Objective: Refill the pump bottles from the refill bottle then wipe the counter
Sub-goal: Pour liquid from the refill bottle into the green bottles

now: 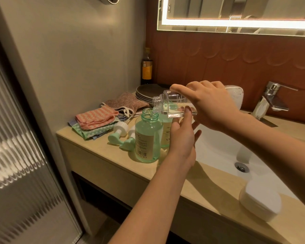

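My right hand grips a clear refill bottle, tipped on its side with its open neck just above the mouth of a green pump bottle. A thin stream of clear liquid runs into that bottle, which stands uncapped on the beige counter. My left hand is beside the green bottle on its right, fingers spread, thumb up against the refill bottle's underside. A second green bottle stands just behind, partly hidden by my left hand. Two pump heads lie on the counter to the left.
Folded striped cloths and a brown towel lie at the counter's left. Behind them are stacked plates and a dark bottle. The white sink basin and tap are on the right, with a white lidded dish near the front edge.
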